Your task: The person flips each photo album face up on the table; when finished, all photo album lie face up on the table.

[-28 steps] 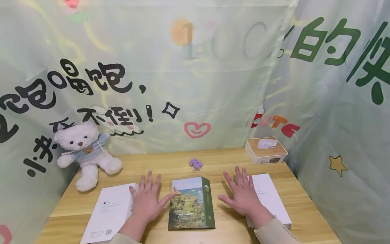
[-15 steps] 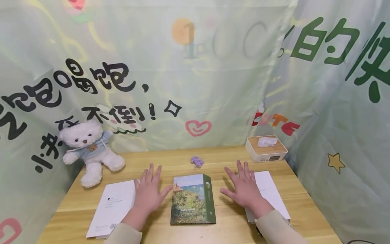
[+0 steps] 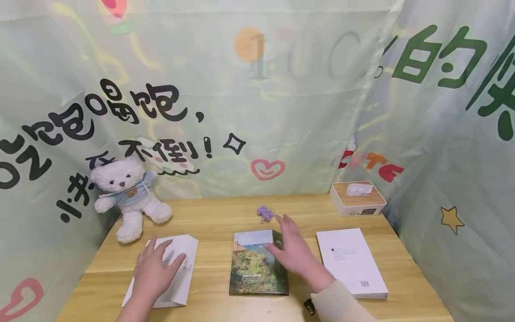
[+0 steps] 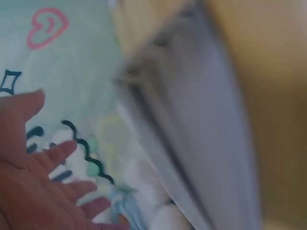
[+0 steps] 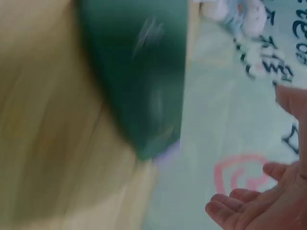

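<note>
My left hand [image 3: 154, 270] hovers over a thick white book [image 3: 184, 279] on the left of the table, fingers spread and loosely bent, holding nothing. That book's pages and cover edge blur past in the left wrist view. In the middle lies a photo album [image 3: 251, 270] with a painted seaside cover and a dark green spine [image 5: 144, 72]. Over the album's right side reaches my right hand [image 3: 295, 252], its fingers extended, thumb overlapping the cover in the head view. Nothing is in its grasp. A second white book [image 3: 352, 264] lies to the right of that hand.
A white teddy bear [image 3: 132, 194] in a blue top sits at the back left. A small purple object [image 3: 264, 213] lies behind the album, and a tissue box [image 3: 357, 201] stands at the back right. A small black object [image 3: 309, 307] is beside my right sleeve.
My left hand has moved left, from beside the left white book to over it. The right hand has moved left from the right book to the album's right side, uncovering that book.
</note>
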`<state>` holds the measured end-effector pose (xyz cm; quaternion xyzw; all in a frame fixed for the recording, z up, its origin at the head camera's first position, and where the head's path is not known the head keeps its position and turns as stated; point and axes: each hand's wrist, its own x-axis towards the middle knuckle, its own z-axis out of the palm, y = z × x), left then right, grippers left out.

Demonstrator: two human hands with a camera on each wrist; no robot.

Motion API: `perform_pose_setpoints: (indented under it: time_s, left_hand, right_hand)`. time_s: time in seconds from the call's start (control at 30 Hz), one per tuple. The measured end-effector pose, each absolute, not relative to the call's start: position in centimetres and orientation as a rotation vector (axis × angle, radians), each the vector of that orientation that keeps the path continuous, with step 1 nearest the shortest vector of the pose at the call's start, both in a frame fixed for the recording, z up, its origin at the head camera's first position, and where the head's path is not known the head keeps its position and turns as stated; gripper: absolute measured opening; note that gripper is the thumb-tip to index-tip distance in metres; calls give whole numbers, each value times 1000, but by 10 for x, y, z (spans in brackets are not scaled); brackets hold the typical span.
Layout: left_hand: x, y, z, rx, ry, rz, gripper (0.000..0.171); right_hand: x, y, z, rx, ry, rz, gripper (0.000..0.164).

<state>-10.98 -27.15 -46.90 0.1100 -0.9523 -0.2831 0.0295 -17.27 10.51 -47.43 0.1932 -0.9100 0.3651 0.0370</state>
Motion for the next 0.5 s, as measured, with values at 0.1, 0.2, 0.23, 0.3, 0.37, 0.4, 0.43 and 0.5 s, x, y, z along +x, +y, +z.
perform_pose_setpoints:
  time_s: [0.1, 0.2, 0.23, 0.3, 0.37, 0.4, 0.43, 0.5]
  left_hand:
    - [-102, -286, -480, 383, -2973, -850, 83]
    - [-98, -295, -486, 484, -3008, -894, 101]
    - [-98, -296, -487, 517, -3028, -908, 107]
    - [-100, -297, -490, 535, -3064, -914, 114]
    - [-102, -297, -492, 511, -3090, -902, 114]
    - [-104, -296, -493, 495, -3102, -896, 114]
    - [-105, -297, -494, 482, -3112, -887, 114]
    - [-108, -299, -494, 473, -3126, -878, 113]
  right_hand:
    - [-167, 76, -472, 701, -2779, 1266, 86]
    - [-159, 50, -469, 779, -2816, 1448, 86]
    - [-158, 43, -469, 789, -2825, 1510, 86]
    - [-155, 29, -469, 777, -2848, 1620, 87]
    - [-153, 15, -472, 747, -2860, 1691, 87]
    - [-153, 7, -473, 728, -2862, 1722, 88]
    - [-152, -1, -474, 712, -2865, 1742, 88]
    - [-152, -17, -478, 683, -2871, 1781, 88]
